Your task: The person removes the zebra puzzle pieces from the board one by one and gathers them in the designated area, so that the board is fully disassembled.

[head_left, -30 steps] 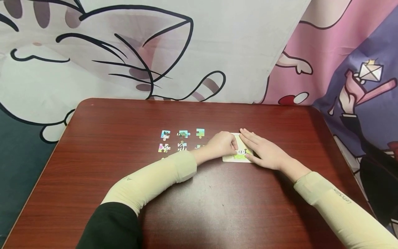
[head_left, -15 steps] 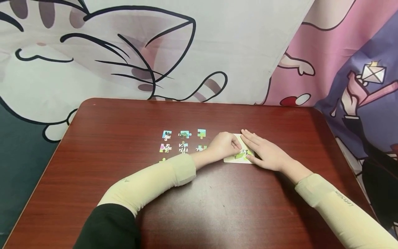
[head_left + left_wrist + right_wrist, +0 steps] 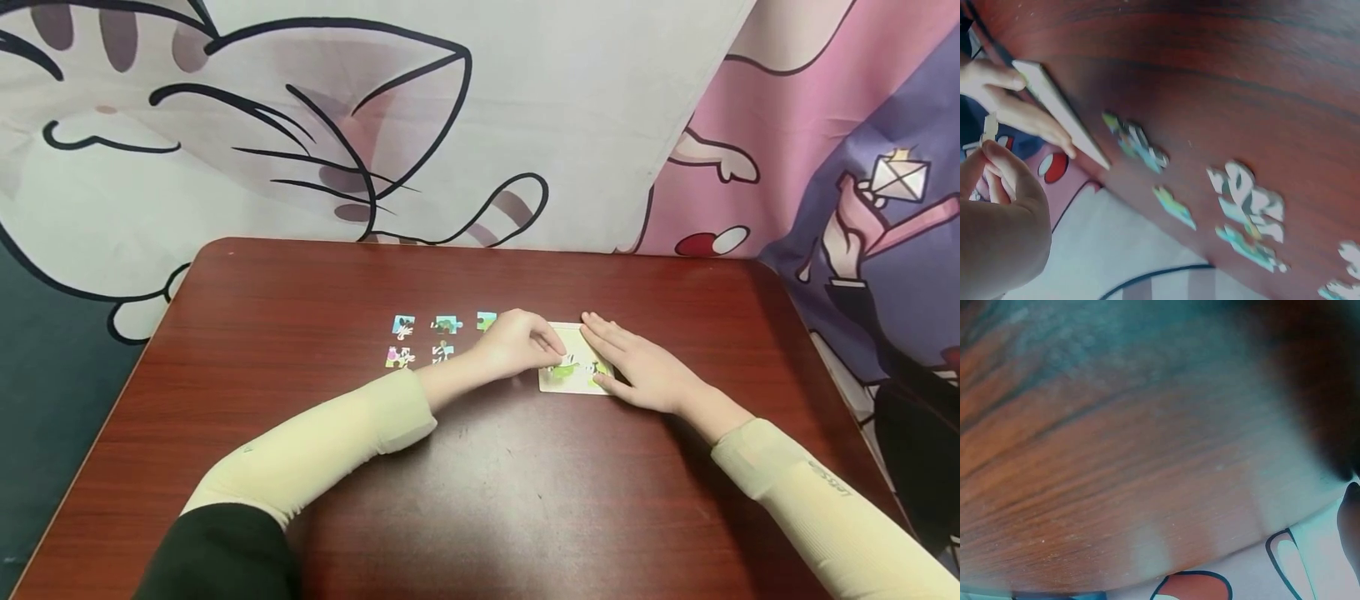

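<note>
My left hand [image 3: 517, 343] is at the left part of a small pale puzzle board [image 3: 553, 385]. In the left wrist view its thumb and fingertips pinch a small jigsaw piece [image 3: 990, 127], raised off the table; the picture on it cannot be made out. My right hand [image 3: 641, 364] rests with straight fingers along the board's right side, covering that edge. To the left lie loose jigsaw pieces, among them a blue one [image 3: 403, 326], a blue-green one [image 3: 447, 325] and a green one [image 3: 486, 320]. My left forearm hides part of the layout.
Everything lies on a reddish-brown wooden table [image 3: 525, 508]. A printed cloth [image 3: 585, 125] hangs behind its far edge. The right wrist view catches mostly bare table surface and a strip of this cloth.
My left hand has lifted a jigsaw piece off the board and moved left with it, uncovering more of the board. The right hand has stayed in place.
</note>
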Available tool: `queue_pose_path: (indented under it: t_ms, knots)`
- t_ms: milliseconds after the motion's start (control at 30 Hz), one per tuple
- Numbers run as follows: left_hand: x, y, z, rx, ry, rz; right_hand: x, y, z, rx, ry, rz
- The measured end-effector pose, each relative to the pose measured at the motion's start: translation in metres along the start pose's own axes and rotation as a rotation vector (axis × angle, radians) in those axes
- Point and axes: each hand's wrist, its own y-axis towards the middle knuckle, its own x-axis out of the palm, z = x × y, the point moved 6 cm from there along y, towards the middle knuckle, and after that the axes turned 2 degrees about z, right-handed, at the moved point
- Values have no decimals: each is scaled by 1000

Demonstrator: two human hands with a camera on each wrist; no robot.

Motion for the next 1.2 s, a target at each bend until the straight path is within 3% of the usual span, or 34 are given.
queue_pose_path:
  t_ms: [200,400,700,867,1200]
  knots:
    - [-19,-20,-5,21,-6,-26,0,2,-1,2,7,-3]
    - [-37,-49,-21,-11,-23,-25,1,2,-2,6,3,-3]
    - [-64,-84,-49,-71,12,43,0,3,-1,-1,-2,10]
    - [-68,-100,-67,-114,-29,48,0,2,-1,13,-3,-6]
    - [-68,-115,-87,-99,64,70,-2,2,-2,6,-11,-2]
